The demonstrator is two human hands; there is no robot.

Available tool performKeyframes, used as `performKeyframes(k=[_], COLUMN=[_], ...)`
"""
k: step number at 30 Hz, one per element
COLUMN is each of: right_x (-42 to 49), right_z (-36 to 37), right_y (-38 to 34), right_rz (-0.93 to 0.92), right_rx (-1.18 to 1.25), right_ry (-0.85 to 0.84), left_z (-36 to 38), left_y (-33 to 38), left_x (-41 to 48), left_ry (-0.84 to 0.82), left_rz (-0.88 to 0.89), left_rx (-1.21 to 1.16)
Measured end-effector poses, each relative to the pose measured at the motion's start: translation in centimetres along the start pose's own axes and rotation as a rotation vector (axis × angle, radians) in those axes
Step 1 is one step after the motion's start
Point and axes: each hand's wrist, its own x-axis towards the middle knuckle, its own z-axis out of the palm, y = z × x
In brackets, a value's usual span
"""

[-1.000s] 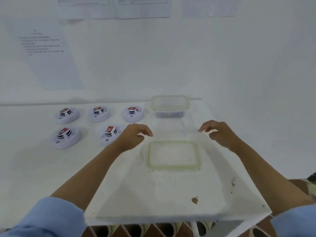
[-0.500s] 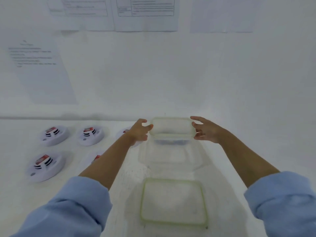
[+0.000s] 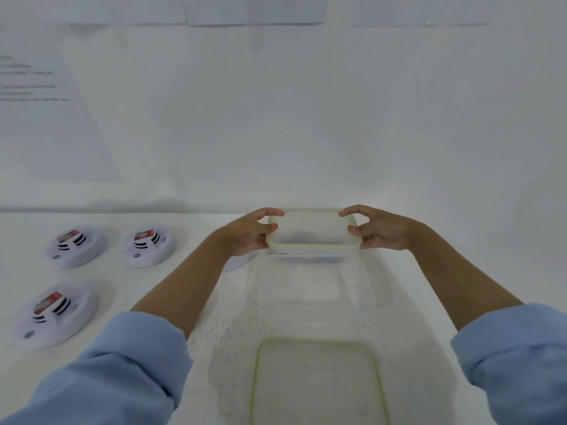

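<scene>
A clear rectangular container with a green-rimmed lid [image 3: 311, 231] stands at the far end of the white table, close to the wall. My left hand [image 3: 247, 233] grips its left end, with the fingers curled over the lid and the thumb on the side. At its right end my right hand [image 3: 379, 228] holds it the same way. A second clear lid with a green rim [image 3: 317, 381] lies flat on the table near me, between my forearms.
Three white round smoke detectors with red labels [image 3: 76, 245] [image 3: 150, 245] [image 3: 55, 312] lie on the table at the left. A fourth one [image 3: 236, 263] shows partly under my left wrist. Printed sheets hang on the white wall [image 3: 306, 118] behind.
Both hands reached forward from above the near lid to the far container and took hold of its two ends. The camera moved forward and lower.
</scene>
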Motion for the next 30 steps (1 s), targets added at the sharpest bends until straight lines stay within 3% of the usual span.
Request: performKeyframes(k=[7,15,18,21,23,26,30], right_x=[0.1,-0.6,-1.0,-1.0,-0.8,-0.4,-0.5], right_z=[0.0,0.4,0.6,0.8,1.0,1.1,1.0], right_y=[0.3,0.6,0.2,0.1,0.4,0.6,0.4], right_rz=[-0.015,-0.073,-0.092,-0.119,-0.142,-0.184,-0.180], right_rx=[0.034,-0.008,-0.119,-0.077,0.008,0.067,-0.040], right_ry=[-0.017,0.061,0.107,0.144,0.164,0.218,0.301], left_z=[-0.1,0.3,0.3,0.7,1.2,1.9,2.0], left_y=[-0.4,0.2,0.3,0.8,1.6,2.5,2.0], left_x=[0.8,1.0,0.9,0.1,-0.5,-0.8,1.1], left_ry=[-0.007,0.096,0.204,0.298,0.233,0.156,0.488], left_rz=[-0.036,-0.019,0.000,-0.030,-0.137,-0.242,-0.009], left_rx=[-0.107,-0.031,0.060,0.238,0.292,0.185,0.041])
